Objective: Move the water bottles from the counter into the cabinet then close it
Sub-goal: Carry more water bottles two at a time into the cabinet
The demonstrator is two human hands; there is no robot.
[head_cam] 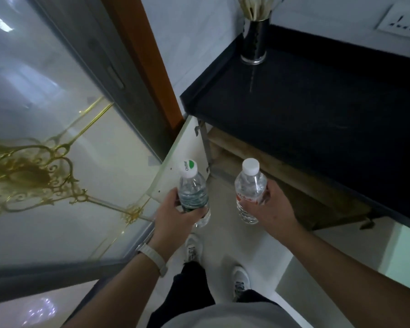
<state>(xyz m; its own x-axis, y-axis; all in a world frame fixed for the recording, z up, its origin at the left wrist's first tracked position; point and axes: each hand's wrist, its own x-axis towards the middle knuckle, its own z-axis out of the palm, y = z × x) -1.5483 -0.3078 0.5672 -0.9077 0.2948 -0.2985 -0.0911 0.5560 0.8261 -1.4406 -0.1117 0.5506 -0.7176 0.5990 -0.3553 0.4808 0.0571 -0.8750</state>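
Clear thin plastic, both of them: I have one water bottle in each hand, held upright over the floor just in front of the open cabinet [298,190] under the black bench [317,102]. My left hand [175,216] is wrapped round the lower body of the green-capped bottle [193,188], with the fingers across its dark label. My right hand [270,209] grips the white-capped bottle [250,183] round its middle, over the red-printed label; most of those fingers are hidden behind it. The two bottles are near each other but do not touch. The cabinet door [182,152] stands swung out to the left, just beyond the green cap. A wooden shelf [246,147] shows inside the cabinet, to the right of the hinge.

I judge these small and light enough for one hand each, though they look mostly full, so the water will give them some weight. The walls should dent under a hard squeeze and the smooth plastic may slip. A firm mid-body hold over the label and ribs therefore suits them better than a pinch at the cap. They are not fragile, but they are tall and narrow, so either could tip as I set it on the shelf.

At the far end of the bench stands a dark cylindrical holder [255,41] of pale sticks, well apart from my hands.
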